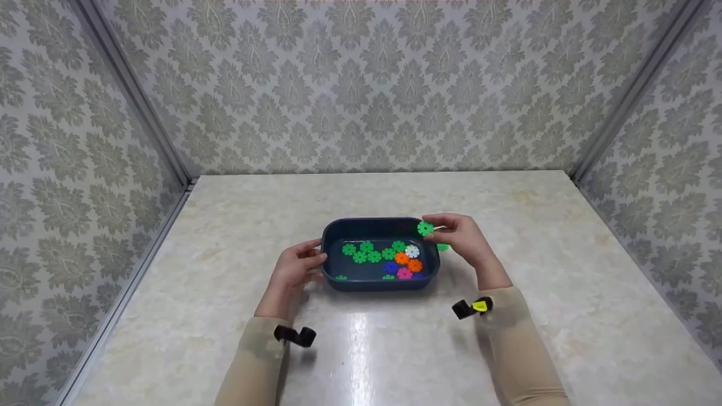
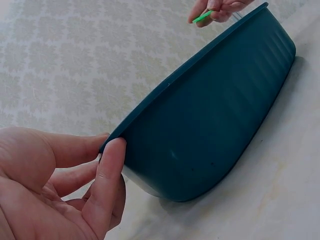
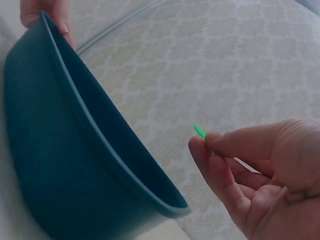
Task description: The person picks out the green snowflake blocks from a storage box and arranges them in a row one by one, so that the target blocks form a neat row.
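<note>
A dark blue-green plastic basin (image 1: 381, 286) sits on the table with several flower-shaped snowflake discs inside, among them green discs (image 1: 374, 256), orange discs (image 1: 414, 265), a white disc (image 1: 412, 251) and a pink disc (image 1: 404, 273). At its left end, my left hand (image 1: 294, 265) holds the rim between thumb and fingers, close up in the left wrist view. Over the right back corner, my right hand (image 1: 461, 237) pinches a green snowflake disc (image 1: 425, 228) between thumb and fingertips, above the rim. In the right wrist view this disc (image 3: 199, 131) appears edge-on.
Another green disc (image 1: 443, 247) shows just outside the basin's right side, partly behind the right hand. The pale marbled tabletop (image 1: 361, 194) meets patterned walls (image 1: 366, 84) at the back and sides. Each wrist wears a small black camera mount (image 1: 295, 336).
</note>
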### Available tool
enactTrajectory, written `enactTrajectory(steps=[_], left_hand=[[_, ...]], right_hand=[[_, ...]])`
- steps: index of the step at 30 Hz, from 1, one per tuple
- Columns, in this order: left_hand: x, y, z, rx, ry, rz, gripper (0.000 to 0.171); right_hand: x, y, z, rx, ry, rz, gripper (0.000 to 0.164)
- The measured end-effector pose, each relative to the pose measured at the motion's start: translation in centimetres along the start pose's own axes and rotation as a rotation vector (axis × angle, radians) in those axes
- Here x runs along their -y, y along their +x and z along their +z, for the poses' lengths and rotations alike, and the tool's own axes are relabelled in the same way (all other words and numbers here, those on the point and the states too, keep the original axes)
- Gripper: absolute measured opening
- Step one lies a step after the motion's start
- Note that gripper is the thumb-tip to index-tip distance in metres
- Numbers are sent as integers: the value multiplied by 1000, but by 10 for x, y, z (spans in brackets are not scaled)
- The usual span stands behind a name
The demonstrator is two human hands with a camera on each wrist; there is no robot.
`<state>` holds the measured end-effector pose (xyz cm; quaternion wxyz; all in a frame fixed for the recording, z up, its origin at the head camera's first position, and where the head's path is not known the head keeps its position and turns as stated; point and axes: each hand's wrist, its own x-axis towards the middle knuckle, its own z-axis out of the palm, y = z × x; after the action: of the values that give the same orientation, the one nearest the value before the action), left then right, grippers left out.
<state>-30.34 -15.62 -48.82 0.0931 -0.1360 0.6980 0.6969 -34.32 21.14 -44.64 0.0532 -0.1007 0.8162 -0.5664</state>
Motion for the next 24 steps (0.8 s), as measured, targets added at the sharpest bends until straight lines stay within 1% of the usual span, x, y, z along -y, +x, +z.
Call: enactTrajectory(steps=[6,15,19,22,24], left_hand=[[0,0,0,7,1,-6,50],[-1,1,0,-5,-17,-27,49],[0,-1,0,-4,-13,6,49],[1,-1,-1,0,-13,32,49],[1,-1,-1,0,-14,31,48]], right_hand=[[-7,0,-13,-32,42,-1,46],[-17,1,-26,-79,34,10,50],[-23,2,-31,-106,21,30,51],[-27,2,-34,-125,20,63,52],[-31,2,-34,-132,25,92,53]])
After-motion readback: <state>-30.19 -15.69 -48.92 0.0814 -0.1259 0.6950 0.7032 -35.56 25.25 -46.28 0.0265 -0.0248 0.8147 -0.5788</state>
